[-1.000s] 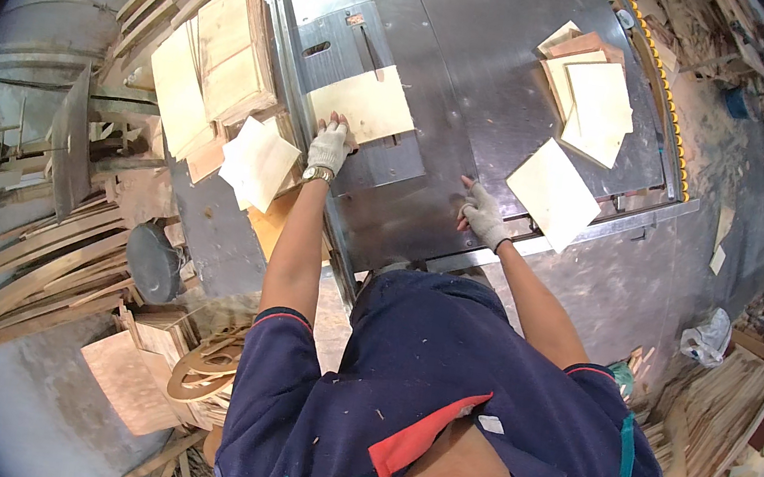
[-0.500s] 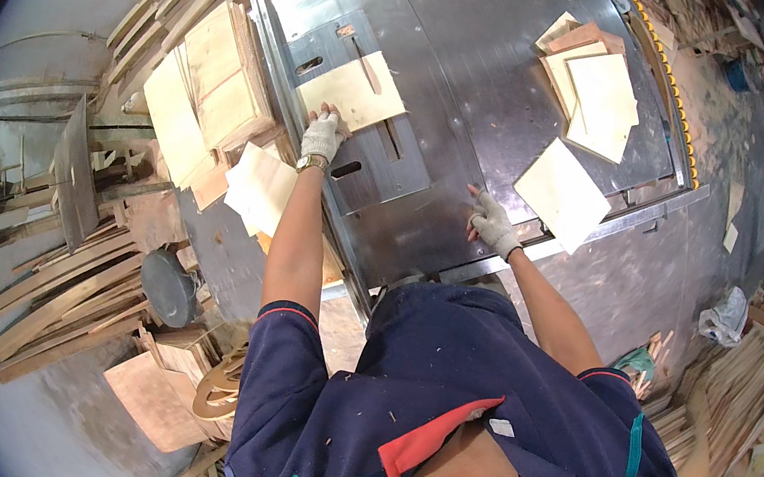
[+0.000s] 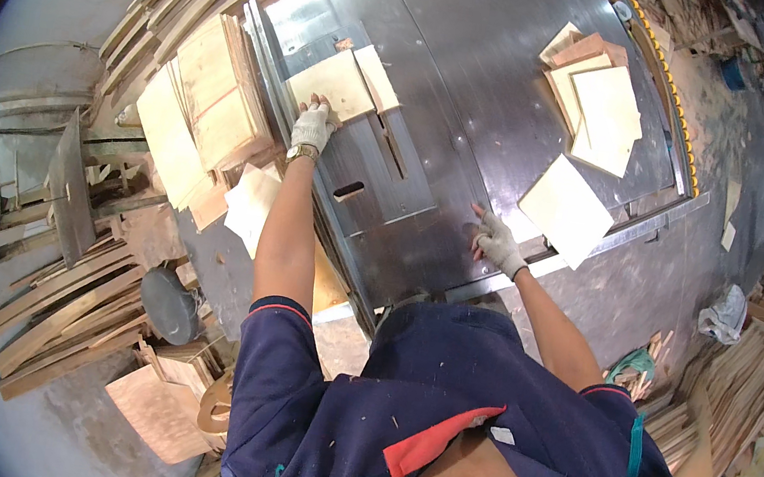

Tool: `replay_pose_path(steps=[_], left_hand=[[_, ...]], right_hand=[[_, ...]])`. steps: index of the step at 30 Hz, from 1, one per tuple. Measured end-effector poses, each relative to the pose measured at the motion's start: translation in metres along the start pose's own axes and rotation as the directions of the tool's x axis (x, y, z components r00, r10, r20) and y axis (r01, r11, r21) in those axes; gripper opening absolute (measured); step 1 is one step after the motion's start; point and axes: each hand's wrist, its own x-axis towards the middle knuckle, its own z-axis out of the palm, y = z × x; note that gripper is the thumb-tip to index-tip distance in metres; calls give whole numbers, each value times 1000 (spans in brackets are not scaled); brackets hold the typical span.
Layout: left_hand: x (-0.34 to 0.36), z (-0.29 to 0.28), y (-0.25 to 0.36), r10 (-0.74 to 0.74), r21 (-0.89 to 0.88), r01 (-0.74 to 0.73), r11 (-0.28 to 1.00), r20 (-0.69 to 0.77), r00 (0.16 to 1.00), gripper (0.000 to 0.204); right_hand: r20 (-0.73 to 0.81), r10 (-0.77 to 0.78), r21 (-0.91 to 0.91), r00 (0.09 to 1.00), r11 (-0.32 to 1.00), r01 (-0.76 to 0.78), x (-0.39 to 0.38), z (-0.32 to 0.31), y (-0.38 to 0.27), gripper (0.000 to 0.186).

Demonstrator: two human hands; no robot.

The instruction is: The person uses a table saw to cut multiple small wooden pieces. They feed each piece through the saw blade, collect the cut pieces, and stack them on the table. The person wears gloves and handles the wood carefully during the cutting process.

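A pale plywood piece (image 3: 332,86) lies over the slotted plate of a metal saw table (image 3: 399,258). A narrower strip (image 3: 377,78) sits beside it, across a thin gap in line with the slot. My gloved left hand (image 3: 313,126) rests with spread fingertips on the near left corner of the plywood, next to the metal fence (image 3: 270,42). Near the table's front edge, my gloved right hand (image 3: 500,244) holds nothing, its index finger and thumb apart. A square pale panel (image 3: 566,212) lies just right of it, not touched.
Several loose panels (image 3: 608,117) overlap at the table's right. Left of the fence stands a stack of plywood (image 3: 213,96), with long boards (image 3: 186,5) behind it. Strips of wood (image 3: 68,313) lie at far left; more thin strips (image 3: 725,380) are bundled at lower right.
My left hand has moved forward along the fence with the plywood. A gap now separates the piece from the strip on its right. My right hand has barely shifted.
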Motion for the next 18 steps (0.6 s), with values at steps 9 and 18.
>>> replay_pose_path(steps=[9,18], left_hand=[[93,-53,-32,6,146,-5,989,-4,1000,74],[152,-60,-62,62,257,8,966,-262,963,65]], right_hand=[[-187,-64,-22,980,998,61,34,-28,-51,56],[-152,-436,-651,887,720,243,199,-24,-248,30]])
